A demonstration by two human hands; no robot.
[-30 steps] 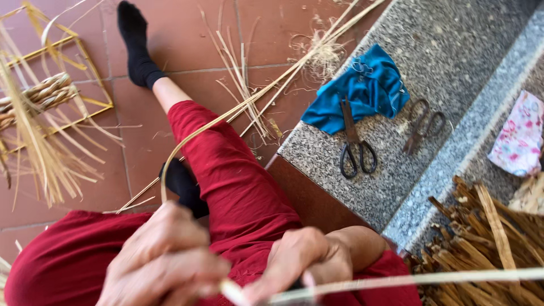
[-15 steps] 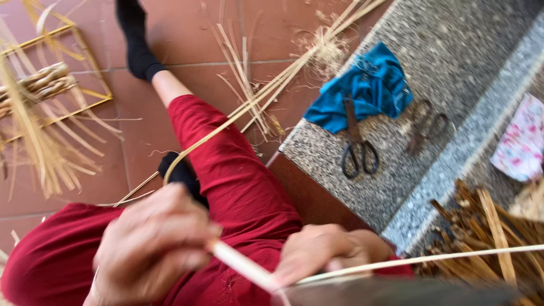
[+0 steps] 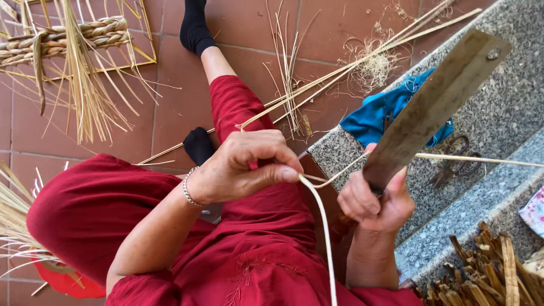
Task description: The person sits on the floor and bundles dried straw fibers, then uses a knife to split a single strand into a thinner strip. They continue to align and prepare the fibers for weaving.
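Your right hand (image 3: 374, 201) is now raising a broad cleaver blade (image 3: 436, 107) into view, where half a second ago it was gripping only the cane, so the splitting seems to be starting. Your left hand (image 3: 243, 167) is pinching one pale cane strip (image 3: 323, 226), which is running down toward 6 o'clock and out toward 3. On the granite step (image 3: 510, 73) at 2 o'clock, one blue cloth (image 3: 379, 113) and one pair of scissors (image 3: 453, 164) are lying.
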